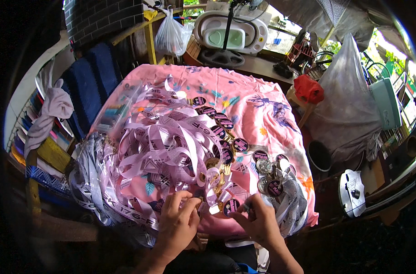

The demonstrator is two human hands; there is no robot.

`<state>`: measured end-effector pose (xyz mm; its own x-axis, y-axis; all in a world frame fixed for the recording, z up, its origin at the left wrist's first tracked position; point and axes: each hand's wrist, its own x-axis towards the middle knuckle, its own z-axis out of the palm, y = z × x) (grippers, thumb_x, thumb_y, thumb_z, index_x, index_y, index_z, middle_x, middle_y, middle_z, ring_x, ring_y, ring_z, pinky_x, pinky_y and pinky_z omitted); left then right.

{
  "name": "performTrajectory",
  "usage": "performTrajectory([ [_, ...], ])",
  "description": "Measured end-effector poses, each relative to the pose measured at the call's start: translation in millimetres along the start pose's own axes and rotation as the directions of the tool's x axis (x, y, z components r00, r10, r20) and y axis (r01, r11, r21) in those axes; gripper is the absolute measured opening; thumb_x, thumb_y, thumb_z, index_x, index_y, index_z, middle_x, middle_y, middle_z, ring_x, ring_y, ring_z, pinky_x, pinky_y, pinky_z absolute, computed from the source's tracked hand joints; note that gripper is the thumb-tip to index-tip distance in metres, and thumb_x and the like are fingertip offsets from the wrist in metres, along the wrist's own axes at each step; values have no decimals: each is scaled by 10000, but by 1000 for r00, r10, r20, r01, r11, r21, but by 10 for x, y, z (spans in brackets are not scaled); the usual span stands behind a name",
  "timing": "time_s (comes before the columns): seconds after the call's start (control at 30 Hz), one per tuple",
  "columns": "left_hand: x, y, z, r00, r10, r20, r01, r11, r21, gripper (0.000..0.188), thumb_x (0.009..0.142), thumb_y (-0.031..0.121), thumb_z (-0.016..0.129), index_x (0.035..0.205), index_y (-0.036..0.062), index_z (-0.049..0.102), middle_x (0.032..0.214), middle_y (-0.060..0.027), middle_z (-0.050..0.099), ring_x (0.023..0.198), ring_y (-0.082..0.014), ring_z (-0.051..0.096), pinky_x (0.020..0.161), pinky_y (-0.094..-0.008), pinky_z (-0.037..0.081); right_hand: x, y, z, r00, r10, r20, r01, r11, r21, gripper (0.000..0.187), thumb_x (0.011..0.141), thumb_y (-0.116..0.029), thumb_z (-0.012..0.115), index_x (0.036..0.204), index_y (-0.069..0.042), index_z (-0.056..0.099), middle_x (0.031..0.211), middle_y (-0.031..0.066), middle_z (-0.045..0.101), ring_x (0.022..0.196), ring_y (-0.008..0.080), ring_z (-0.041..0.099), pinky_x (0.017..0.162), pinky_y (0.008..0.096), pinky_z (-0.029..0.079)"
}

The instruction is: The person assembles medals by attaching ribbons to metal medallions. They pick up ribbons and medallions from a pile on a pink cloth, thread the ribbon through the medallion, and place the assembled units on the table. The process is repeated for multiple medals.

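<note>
My left hand (177,223) is at the near edge of the table, its fingers curled into a pinch; what lies between the fingertips is too small to name. To its right my right hand (259,220) is closed, with a small grey thing showing at its fingers. The right thumb reaches the edge of a round dark medal (231,207) with pink lettering and a gold rim. Loops of lilac printed ribbon (164,141) are heaped beyond my left hand. More medals (224,120) run in a line along the heap's right side.
A pink patterned cloth (262,109) covers the table. Silver medals (263,165) with grey-white ribbons (294,205) lie at the right edge. Bundled silvery ribbons (91,187) hang over the left edge. A blue towel-draped chair (91,75) stands left; a red bag (308,89) sits right.
</note>
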<state>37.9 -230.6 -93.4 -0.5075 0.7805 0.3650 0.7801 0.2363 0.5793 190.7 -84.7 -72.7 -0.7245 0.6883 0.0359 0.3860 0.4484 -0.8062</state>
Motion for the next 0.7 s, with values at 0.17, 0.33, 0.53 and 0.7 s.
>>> performTrajectory([
  [0.17,25,89,45,1000,0,19,-1,999,38,341,801,209,724,1087,60,614,1047,-101,554,983,-296,546,862,-431,388,-3,11,-105,982,156,107,-166,982,90,448,834,-193,749,1077,-9,421,732,110,575,617,195,550,569,329,447],
  [0.33,6,-6,113,996,-52,78,45,996,83,427,840,347,694,1139,50,618,1069,-115,546,1016,-312,524,896,-437,364,48,49,-133,970,-104,221,79,990,120,333,876,-173,692,1140,-40,537,856,83,618,630,211,590,588,328,484],
  [0.53,12,-84,103,985,-124,117,121,992,31,485,902,473,565,1159,64,612,1061,-124,558,1017,-311,534,877,-443,359,151,-165,-30,909,-335,247,412,812,-413,366,821,-238,730,1161,-116,670,769,34,625,622,226,624,553,341,508],
  [0.7,39,-175,105,981,-122,149,132,989,-62,430,893,413,508,1159,80,567,1015,-106,579,996,-300,541,842,-459,331,247,-273,-6,834,-432,343,550,608,-572,371,812,-223,708,1166,-123,663,790,22,614,622,200,622,520,337,506],
])
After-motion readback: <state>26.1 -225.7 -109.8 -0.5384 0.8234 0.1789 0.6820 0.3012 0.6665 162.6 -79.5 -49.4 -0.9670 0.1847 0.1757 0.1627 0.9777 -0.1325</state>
